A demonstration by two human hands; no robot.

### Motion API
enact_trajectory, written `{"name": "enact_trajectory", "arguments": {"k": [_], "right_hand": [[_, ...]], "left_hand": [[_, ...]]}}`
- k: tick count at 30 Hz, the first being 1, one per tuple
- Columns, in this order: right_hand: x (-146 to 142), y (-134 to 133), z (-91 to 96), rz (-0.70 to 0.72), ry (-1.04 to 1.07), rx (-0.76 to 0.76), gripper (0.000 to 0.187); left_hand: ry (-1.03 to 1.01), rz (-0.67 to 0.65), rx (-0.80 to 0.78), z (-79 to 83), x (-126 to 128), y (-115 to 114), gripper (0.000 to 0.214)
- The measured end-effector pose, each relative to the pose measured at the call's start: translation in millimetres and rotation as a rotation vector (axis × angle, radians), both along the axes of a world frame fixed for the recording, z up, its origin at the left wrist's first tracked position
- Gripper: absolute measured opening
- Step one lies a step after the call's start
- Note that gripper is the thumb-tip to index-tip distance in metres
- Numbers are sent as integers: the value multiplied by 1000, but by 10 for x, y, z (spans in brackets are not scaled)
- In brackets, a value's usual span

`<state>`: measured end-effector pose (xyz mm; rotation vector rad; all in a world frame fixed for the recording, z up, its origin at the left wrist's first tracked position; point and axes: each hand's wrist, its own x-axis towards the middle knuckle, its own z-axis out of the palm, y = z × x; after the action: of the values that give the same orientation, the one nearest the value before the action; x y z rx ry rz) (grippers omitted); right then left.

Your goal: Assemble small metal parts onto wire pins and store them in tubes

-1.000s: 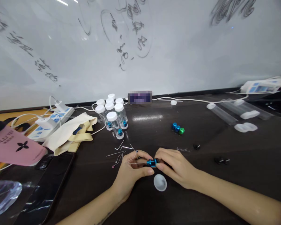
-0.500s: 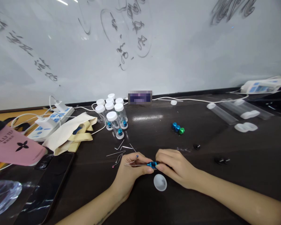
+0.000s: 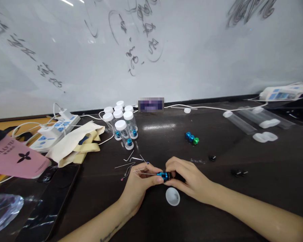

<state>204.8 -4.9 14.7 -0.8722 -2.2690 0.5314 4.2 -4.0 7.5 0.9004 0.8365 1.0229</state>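
My left hand [image 3: 142, 179] pinches a small blue metal part [image 3: 163, 175] between thumb and index finger. Thin metal wires [image 3: 143, 172] stick out from it to the left, over the palm. At its right end sits a black piece [image 3: 169, 175], gripped by the curled fingers and thumb of my right hand [image 3: 187, 174]; the far side is hidden by those fingers. Just below the hands stands a small white cup [image 3: 172, 196] with something small and dark inside. Several bent metal wires [image 3: 128, 164] lie beyond my left hand, some with coloured tips.
Several clear capped tubes [image 3: 121, 125] with blue parts stand at the back left. Blue and green metal pieces [image 3: 191, 137] lie mid-table; black knobs [image 3: 238, 172] are at right. Empty tubes [image 3: 239, 122], a phone [image 3: 52, 205], a pink cup [image 3: 17, 154] and power strips [image 3: 57, 132] surround them.
My right hand has shifted slightly up and left, and the black piece now shows at the blue part's right end. The blue part has tilted a little.
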Motion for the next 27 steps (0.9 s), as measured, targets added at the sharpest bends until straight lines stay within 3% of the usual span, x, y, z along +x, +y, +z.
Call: {"name": "enact_trajectory", "arguments": {"k": [8,15,27], "right_hand": [[2,1,16,22,-14,49,49],[14,-22,-9,-10,41,50,12],[10,-16,-15,12,47,107,12]], "left_hand": [[-34,-51,-3,-32,-4,-6,19],[-77,-45,1,-4,-12,-8,17],[-92,-115,-1,-8,5,-11,13]]}}
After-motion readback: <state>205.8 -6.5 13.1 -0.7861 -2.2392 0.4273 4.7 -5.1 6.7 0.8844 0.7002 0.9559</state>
